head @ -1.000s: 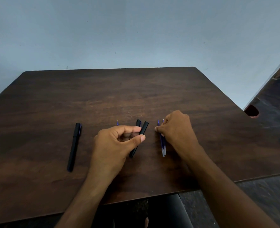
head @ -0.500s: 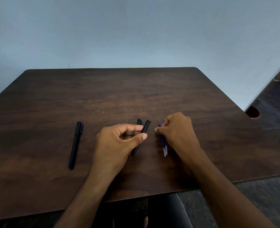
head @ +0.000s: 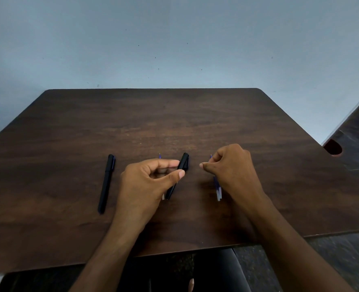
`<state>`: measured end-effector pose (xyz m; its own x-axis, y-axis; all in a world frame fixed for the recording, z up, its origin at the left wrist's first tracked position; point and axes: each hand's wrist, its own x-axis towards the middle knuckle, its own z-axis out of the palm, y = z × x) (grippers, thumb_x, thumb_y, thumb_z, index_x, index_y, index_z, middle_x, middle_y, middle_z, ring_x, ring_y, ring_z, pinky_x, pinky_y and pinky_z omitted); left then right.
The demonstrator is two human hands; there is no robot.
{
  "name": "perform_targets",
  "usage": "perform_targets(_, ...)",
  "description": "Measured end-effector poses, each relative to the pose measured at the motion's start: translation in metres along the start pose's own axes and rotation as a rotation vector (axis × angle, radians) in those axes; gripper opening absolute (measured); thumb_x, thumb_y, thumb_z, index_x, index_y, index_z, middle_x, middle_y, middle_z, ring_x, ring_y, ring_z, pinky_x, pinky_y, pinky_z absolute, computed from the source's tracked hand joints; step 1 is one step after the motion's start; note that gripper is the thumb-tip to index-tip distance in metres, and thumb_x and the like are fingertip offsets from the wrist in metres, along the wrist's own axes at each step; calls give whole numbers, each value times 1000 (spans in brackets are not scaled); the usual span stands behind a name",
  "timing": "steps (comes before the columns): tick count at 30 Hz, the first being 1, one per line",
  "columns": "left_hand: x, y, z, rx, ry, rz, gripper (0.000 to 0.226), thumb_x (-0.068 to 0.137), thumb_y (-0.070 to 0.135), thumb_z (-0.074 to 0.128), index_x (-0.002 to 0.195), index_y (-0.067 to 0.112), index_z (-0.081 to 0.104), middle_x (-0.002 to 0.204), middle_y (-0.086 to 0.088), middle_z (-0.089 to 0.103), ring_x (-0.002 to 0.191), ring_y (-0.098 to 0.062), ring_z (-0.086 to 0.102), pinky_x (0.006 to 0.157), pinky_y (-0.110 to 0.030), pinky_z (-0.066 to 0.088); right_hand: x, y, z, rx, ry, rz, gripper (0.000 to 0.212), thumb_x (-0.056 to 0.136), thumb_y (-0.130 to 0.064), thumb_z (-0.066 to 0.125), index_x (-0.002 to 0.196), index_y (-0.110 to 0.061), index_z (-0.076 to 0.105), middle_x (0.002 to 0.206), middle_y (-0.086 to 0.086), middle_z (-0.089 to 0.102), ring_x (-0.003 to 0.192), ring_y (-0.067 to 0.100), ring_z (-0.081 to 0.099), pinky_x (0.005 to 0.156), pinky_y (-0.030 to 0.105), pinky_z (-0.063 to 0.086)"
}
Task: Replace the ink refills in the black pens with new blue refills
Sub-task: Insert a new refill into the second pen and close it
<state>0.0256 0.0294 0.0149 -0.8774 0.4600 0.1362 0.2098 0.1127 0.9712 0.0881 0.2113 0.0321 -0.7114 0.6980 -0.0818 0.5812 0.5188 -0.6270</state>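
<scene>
Dark brown wooden counter (head: 174, 114), pale blue wall behind. Left hand (head: 149, 182) curled, thumb + forefinger pinching a slim black plastic pen (head: 179, 171) near its capped top end; pen angled, lower tip at counter level (contact unclear). Second black capped pen (head: 106, 183) lies flat, well to the left, untouched. Right hand (head: 233, 171) curled, fingertips pinched on thin blue ink refills (head: 218, 189) lying just beside it on counter. Another blue refill tip (head: 159, 155) pokes out behind left hand.
</scene>
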Motion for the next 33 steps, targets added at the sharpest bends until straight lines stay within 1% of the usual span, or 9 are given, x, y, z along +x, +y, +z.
perform_targets(3, -2, 0, -7, -13, 20, -5, 23, 76, 20, 85, 96, 31, 78, 84, 20, 78, 76, 1, 75, 67, -6, 52, -10, -13, 0, 70, -54, -88, 28, 80, -34, 81, 60, -24, 63, 60, -7, 62, 52, 2, 55, 44, 14, 39)
perform_targets(10, -6, -6, -35, -85, 177, -65, 17, 79, 18, 83, 91, 29, 79, 80, 13, 79, 75, -2, 76, 63, -7, 52, -20, -52, 5, 90, -161, -231, 18, 83, -32, 79, 69, -22, 73, 60, -11, 64, 54, -1, 55, 52, 14, 40)
perform_targets(13, -9, -8, -44, -107, 203, -96, 17, 79, 16, 83, 93, 25, 79, 80, 10, 80, 76, -5, 76, 65, -10, 55, -3, -67, 22, 8, -170, -198, 20, 83, -34, 79, 72, -19, 72, 66, -4, 68, 65, 7, 63, 63, 26, 55)
perform_targets(15, -11, -9, -48, -120, 208, -112, 17, 80, 15, 83, 95, 23, 80, 81, 7, 80, 77, -7, 77, 67, -13, 58, 10, -75, 37, -92, -160, -173, 25, 81, -38, 80, 73, -17, 68, 71, 1, 68, 69, 14, 65, 65, 33, 56)
perform_targets(17, -13, -11, -50, -129, 209, -123, 17, 80, 15, 82, 95, 22, 80, 81, 6, 81, 77, -8, 77, 68, -15, 59, 19, -80, 52, -181, -118, -164, 32, 78, -39, 81, 67, -17, 59, 70, 3, 65, 66, 19, 64, 57, 32, 53)
perform_targets(21, -14, -12, -50, -175, 196, -152, 16, 81, 13, 82, 95, 21, 80, 79, 1, 80, 72, -8, 75, 66, -15, 58, 29, -83, 65, -226, -131, -132, 32, 76, -39, 81, 69, -19, 58, 71, 2, 65, 67, 19, 65, 58, 34, 53)
perform_targets(25, -16, -14, -48, -205, 183, -162, 15, 82, 10, 81, 93, 20, 79, 75, -4, 79, 63, -6, 72, 61, -11, 54, 30, -84, 63, -320, -120, -113, 40, 77, -42, 81, 69, -21, 47, 71, 1, 60, 62, 17, 58, 48, 30, 39)
perform_targets(29, -16, -16, -49, -231, 171, -175, 15, 82, 10, 80, 94, 19, 79, 74, -5, 79, 63, -7, 71, 63, -13, 56, 26, -86, 64, -408, -157, -120, 34, 80, -40, 79, 80, -17, 54, 83, 4, 66, 73, 21, 63, 62, 35, 50)
perform_targets(33, -16, -19, -51, -223, 163, -177, 14, 83, 12, 80, 94, 21, 79, 74, -5, 79, 64, -7, 70, 64, -15, 56, 26, -92, 64, -400, -183, -96, 35, 83, -36, 77, 73, -19, 48, 79, 4, 60, 66, 19, 56, 63, 36, 47)
